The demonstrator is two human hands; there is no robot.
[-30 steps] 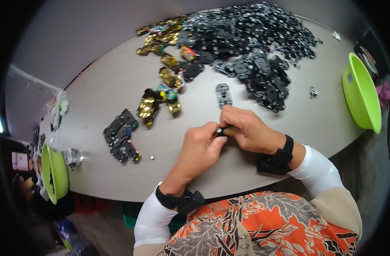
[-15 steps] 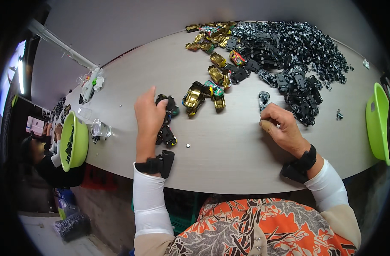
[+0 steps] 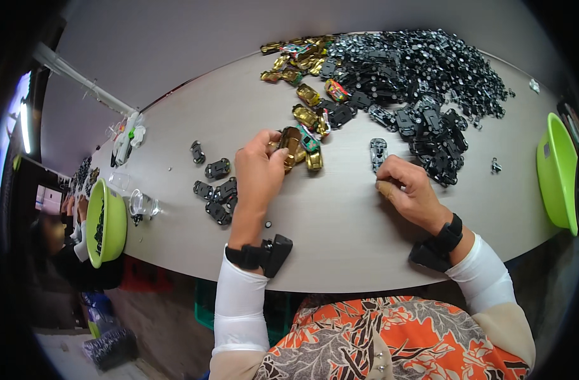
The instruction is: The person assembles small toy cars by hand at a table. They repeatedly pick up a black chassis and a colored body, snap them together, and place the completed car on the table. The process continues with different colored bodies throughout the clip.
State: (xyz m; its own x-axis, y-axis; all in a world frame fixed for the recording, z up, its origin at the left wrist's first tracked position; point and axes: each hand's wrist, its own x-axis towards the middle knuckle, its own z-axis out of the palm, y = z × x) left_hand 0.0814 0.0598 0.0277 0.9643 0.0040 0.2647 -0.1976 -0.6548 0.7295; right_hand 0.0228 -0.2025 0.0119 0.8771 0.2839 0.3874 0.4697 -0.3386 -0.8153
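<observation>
My left hand (image 3: pixel 262 166) has its thumb and fingers closed on the near side of a gold toy car (image 3: pixel 290 147). A smaller gold toy car (image 3: pixel 314 159) and a green-and-red toy car (image 3: pixel 309 140) lie just to its right. My right hand (image 3: pixel 408 190) is closed in a pinch low over the table; whatever is between its fingertips is hidden. Right beyond those fingertips lies a grey-and-black toy car chassis (image 3: pixel 378 154). Left of my left wrist, several black toy car pieces (image 3: pixel 218 198) lie in a loose group.
A large heap of small black and silver parts (image 3: pixel 422 69) fills the back right, with black chassis (image 3: pixel 438 145) before it. Gold cars (image 3: pixel 307 95) line its left edge. Green basins (image 3: pixel 558 177) stand at both sides. A clear cup (image 3: pixel 142 204) is left; another person sits beyond.
My left hand has left the black pieces on the left, moved right and closed on the gold toy car. My right hand keeps its pinch beside the chassis. The view has shifted slightly.
</observation>
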